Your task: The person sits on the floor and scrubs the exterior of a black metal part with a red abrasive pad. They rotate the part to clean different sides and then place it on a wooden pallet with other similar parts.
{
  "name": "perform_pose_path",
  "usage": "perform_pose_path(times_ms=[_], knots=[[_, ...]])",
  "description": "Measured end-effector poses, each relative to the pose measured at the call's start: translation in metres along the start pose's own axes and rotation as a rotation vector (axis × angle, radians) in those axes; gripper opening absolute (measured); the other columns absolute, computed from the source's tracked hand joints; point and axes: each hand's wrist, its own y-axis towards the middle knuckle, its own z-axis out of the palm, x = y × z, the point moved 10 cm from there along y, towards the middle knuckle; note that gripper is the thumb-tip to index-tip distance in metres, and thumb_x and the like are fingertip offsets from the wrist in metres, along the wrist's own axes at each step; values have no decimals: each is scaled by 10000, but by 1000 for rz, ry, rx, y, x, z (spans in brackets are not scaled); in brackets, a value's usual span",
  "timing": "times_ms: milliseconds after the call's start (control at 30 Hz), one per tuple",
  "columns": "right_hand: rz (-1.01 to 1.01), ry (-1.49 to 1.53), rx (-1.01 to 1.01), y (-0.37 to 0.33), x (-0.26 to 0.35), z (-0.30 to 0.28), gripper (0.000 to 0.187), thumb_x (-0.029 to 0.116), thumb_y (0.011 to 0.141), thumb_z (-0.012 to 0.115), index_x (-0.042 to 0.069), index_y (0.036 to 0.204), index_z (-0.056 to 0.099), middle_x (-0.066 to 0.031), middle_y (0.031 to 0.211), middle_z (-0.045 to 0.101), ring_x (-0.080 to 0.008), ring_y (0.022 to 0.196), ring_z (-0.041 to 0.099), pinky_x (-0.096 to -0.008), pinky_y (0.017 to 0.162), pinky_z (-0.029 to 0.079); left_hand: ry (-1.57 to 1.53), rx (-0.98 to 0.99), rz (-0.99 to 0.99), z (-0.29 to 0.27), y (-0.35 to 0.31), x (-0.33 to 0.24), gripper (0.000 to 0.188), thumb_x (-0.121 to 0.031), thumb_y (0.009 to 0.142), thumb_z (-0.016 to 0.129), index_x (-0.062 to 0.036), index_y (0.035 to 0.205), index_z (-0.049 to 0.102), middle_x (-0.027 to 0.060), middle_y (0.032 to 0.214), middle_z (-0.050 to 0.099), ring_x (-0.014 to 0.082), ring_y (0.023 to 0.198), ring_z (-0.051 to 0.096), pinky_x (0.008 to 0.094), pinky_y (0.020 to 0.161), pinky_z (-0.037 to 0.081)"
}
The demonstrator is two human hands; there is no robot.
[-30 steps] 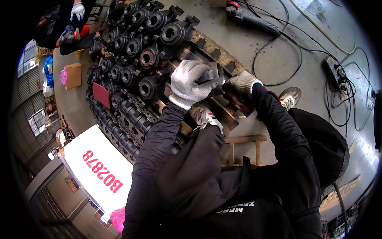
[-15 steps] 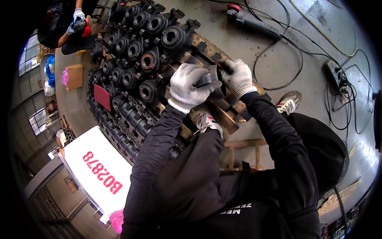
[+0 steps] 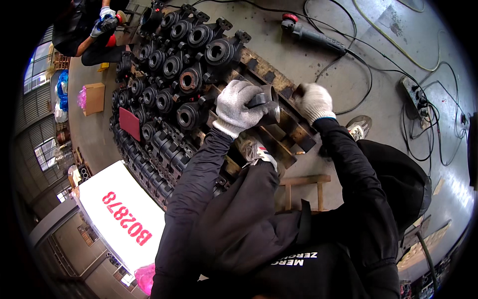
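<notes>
My left hand (image 3: 238, 107), in a light knitted glove, is closed around a dark metal casting (image 3: 271, 105) with a round collar, held above the wooden pallet (image 3: 294, 127). To the right of the casting and apart from it, my right hand (image 3: 314, 102) is curled shut in a similar glove. Its fingertips look dark, and whatever they may hold is hidden. Rows of dark castings with round bores (image 3: 200, 36) stand on the pallet beyond and left of my hands. One casting (image 3: 189, 80) among them has a rusty brown face.
An angle grinder (image 3: 318, 39) lies on the floor at the far right, its cable looping near a power strip (image 3: 412, 94). A red flat piece (image 3: 129, 123) rests on the castings. Another gloved person (image 3: 102, 25) works at far left. A white board (image 3: 122, 214) stands left.
My right hand has moved right, away from the casting's collar. My left hand still grips the casting in nearly the same place. The other person's hands and red-marked tool have shifted.
</notes>
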Motion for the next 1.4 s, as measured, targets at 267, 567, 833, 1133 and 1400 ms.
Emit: perform_pose_path(times_ms=[267, 567, 833, 1133, 1400], knots=[[81, -134, 155, -2, -40, 13, 345, 313, 974, 686, 71, 1206, 770, -223, 1172, 762, -376, 1097, 736, -465, 962, 589, -6, -8, -3, 2, 1, 4, 414, -215, 604, 980, -63, 905, 740, 112, 873, 719, 342, 792, 686, 429, 681, 568], [64, 526, 4, 20, -2, 38, 496, 411, 916, 739, -4, 1184, 771, -273, 1041, 772, -381, 1000, 765, -436, 912, 582, -16, -14, 11, 6, 1, 1, 421, -254, 614, 996, -65, 886, 736, 99, 865, 717, 333, 791, 687, 429, 688, 571], [-95, 449, 38, 19, 17, 49, 424, 377, 934, 738, -1, 1122, 777, -284, 1009, 757, -448, 1000, 737, -495, 888, 573, -2, -60, 0, 1, 5, 2, 439, -396, 641, 987, -100, 838, 730, 89, 804, 694, 333, 743, 677, 426, 661, 564], [47, 401, 269, 10, -2, 76, 415, 377, 871, 755, -16, 1000, 788, -248, 960, 777, -408, 892, 758, -470, 806, 598, -13, -33, 9, 5, 7, -2, 419, -296, 623, 991, -78, 875, 737, 97, 844, 711, 330, 771, 686, 424, 668, 563], [404, 666, 600, -35, 1, 78, 376, 354, 829, 809, -21, 818, 793, -161, 758, 766, -242, 653, 740, -393, 632, 591, -1, -5, 35, 4, 1, -1, 423, -238, 601, 998, -67, 888, 739, 99, 870, 722, 329, 791, 690, 431, 682, 566]])
